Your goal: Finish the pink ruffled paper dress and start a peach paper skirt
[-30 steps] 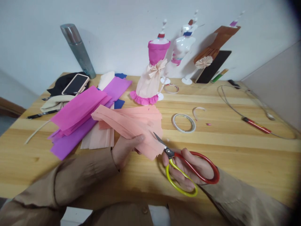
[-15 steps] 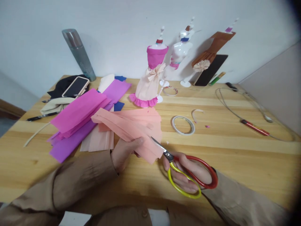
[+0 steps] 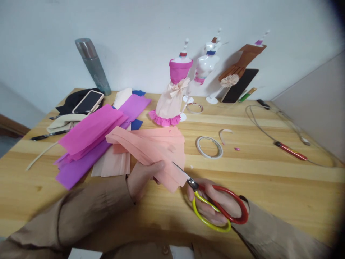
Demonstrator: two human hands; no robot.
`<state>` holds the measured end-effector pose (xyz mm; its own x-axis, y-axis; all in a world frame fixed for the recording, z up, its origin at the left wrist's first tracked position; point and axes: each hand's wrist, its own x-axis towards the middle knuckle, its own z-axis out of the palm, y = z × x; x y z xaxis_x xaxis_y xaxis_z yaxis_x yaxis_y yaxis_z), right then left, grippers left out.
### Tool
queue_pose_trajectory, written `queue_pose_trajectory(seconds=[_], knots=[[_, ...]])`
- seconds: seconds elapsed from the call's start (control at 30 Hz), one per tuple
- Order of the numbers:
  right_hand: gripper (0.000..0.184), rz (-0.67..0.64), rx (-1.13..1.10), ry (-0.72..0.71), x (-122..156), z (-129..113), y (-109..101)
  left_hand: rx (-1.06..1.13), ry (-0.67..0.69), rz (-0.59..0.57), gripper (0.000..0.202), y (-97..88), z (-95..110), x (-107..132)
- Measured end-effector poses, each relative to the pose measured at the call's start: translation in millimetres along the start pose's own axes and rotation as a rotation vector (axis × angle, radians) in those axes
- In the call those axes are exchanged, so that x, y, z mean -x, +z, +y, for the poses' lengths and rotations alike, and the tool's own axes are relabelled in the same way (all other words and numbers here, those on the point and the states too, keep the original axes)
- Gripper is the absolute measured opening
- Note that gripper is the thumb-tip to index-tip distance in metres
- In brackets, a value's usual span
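My left hand (image 3: 147,175) pinches a folded strip of peach crepe paper (image 3: 137,145), thumb on top and fingers beneath. In my right hand (image 3: 208,198) is a pair of scissors (image 3: 193,185) with one red and one yellow handle. One blade lies over the strip's right end; the other blade is hidden under the paper. More peach paper (image 3: 176,142) spreads on the table behind the strip. Beyond it stands a small mannequin in a pink and cream paper dress (image 3: 169,102).
Magenta paper (image 3: 90,129) and purple paper (image 3: 71,174) lie at left, near a phone (image 3: 87,101) and a bottle (image 3: 94,68). A tape roll (image 3: 198,144) rests right of the peach paper. Other mannequins (image 3: 206,66) stand at the back. A red device with a cable (image 3: 291,151) lies far right.
The whole view has shifted slightly, so the scene sits a little lower. Both hands keep their grips, and the scissors stay at the strip's right end with almost no visible movement.
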<state>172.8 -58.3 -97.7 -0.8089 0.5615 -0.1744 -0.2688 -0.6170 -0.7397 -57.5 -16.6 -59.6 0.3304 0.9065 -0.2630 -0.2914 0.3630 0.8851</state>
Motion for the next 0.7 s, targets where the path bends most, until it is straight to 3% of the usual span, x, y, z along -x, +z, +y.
queue_pose_trajectory(seconds=[0.27, 0.53, 0.7], knots=[[0.059, 0.005, 0.075, 0.056, 6.1, -4.7, -5.3, 0.017, 0.023, 0.052, 0.035, -2.7, -4.3, -2.2], [0.062, -0.017, 0.123, 0.057, 5.9, -2.7, -8.2, -0.017, 0.045, -0.038, 0.034, -1.2, -2.2, 1.2], [0.036, -0.087, 0.223, 0.101, 4.9, -7.4, -7.2, -0.043, 0.040, -0.054, 0.038, -2.4, -3.9, 0.5]])
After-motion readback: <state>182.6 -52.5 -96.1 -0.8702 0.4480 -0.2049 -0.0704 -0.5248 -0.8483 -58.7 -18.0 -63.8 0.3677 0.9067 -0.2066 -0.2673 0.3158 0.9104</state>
